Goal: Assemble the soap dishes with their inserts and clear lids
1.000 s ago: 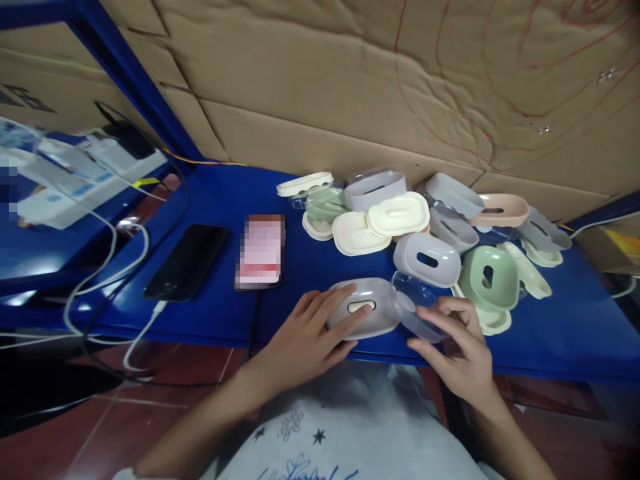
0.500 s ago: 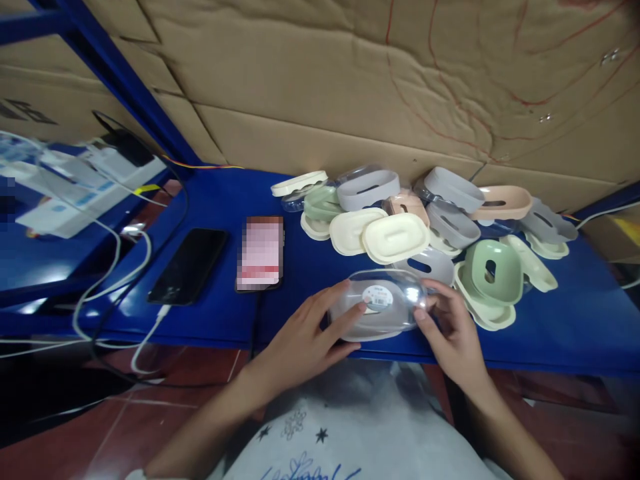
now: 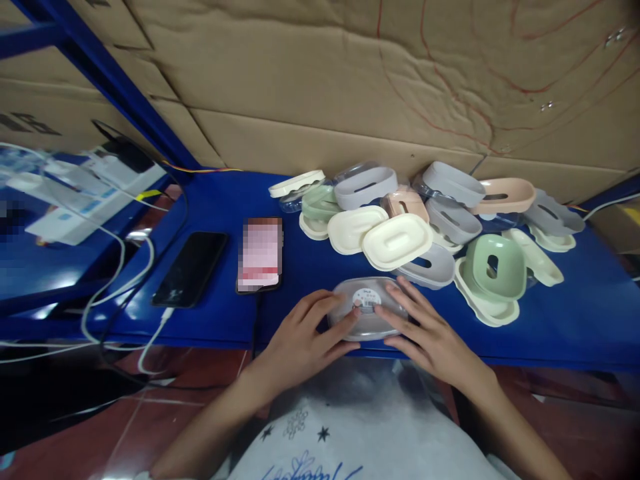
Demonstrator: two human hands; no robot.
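Observation:
Close to the front edge of the blue table [image 3: 210, 200], an oval soap dish [image 3: 369, 327] with a clear cover lies between my hands. A round white label [image 3: 367, 297] with a barcode sits on top of the cover. My left hand [image 3: 310, 328] holds the soap dish from its left side, with the index fingertip at the label. From the right, my right hand [image 3: 433, 333] grips it with fingers spread over the cover and the thumb low at the front. Just behind lie a grey slotted tray [image 3: 433, 267] and a cream oval base [image 3: 397, 241].
A pile of soap-dish parts runs along the back, including a green slotted tray [image 3: 510, 287] and a peach tray [image 3: 520, 193]. Two phones, one dark [image 3: 193, 270] and one lit [image 3: 260, 253], lie left near white cables [image 3: 120, 260]. Cardboard [image 3: 300, 87] stands behind.
My right hand has moved from the right end of the soap dish onto its top, fingers now spread. The clear cover sits lower and flatter over the dish. My left hand stays nearly in place.

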